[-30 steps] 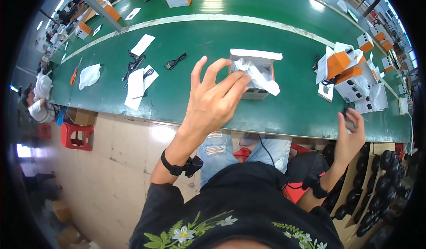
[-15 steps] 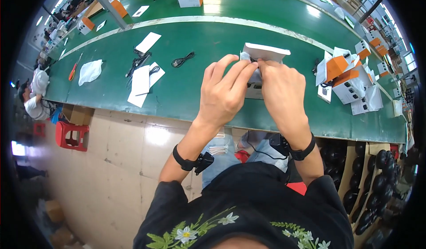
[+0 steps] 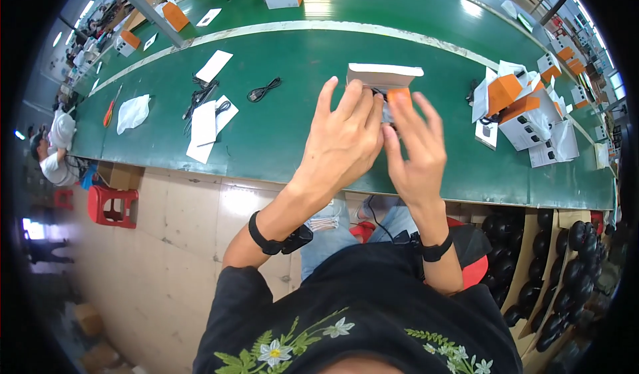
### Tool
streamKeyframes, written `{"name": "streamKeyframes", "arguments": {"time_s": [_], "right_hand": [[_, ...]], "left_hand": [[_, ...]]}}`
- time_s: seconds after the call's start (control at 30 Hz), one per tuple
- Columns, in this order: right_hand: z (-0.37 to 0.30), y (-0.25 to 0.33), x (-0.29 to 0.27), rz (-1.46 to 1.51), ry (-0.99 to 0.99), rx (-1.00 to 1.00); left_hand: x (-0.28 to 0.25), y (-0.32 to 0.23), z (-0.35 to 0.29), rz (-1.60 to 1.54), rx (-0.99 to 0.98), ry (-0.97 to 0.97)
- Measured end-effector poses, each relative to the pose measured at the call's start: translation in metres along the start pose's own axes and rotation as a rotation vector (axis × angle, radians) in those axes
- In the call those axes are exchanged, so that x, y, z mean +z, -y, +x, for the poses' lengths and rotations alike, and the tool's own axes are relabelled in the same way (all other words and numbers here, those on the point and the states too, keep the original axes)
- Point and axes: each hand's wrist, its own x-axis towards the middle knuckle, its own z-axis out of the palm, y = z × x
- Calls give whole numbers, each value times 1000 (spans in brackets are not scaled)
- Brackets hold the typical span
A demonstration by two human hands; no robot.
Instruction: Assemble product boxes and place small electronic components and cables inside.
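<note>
1. You are pressing your left hand against the near left side of a small white carton, fingers spread over it.
2. Your right hand is cupping the carton's right side, fingers loosely open beside its orange flap.
3. The carton is sitting mid-counter, with a coiled black cable lying to its left.

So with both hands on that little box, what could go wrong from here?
1. The left hand and right hand cover the small white and orange box from this view, so its contents are hidden and something could be pinched or left out unnoticed.
2. The box's flap stands open; it might crease under the fingers.
3. The coiled black cable lies apart on the green table and could be missed.
</note>
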Motion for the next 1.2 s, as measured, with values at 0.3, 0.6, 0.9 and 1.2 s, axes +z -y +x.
{"name": "streamKeyframes", "arguments": {"time_s": [0.3, 0.6, 0.9, 1.2], "right_hand": [[11, 3, -16, 29, 57, -65], [-9, -2, -30, 657, -191, 511], [20, -33, -27, 325, 72, 113], [30, -41, -20, 209, 342, -22]], "left_hand": [[13, 18, 0, -1163, -621, -460], [-16, 66, 22, -867, 239, 271], [0, 65, 16, -710, 120, 146], [21, 62, 5, -645, 246, 69]]}}
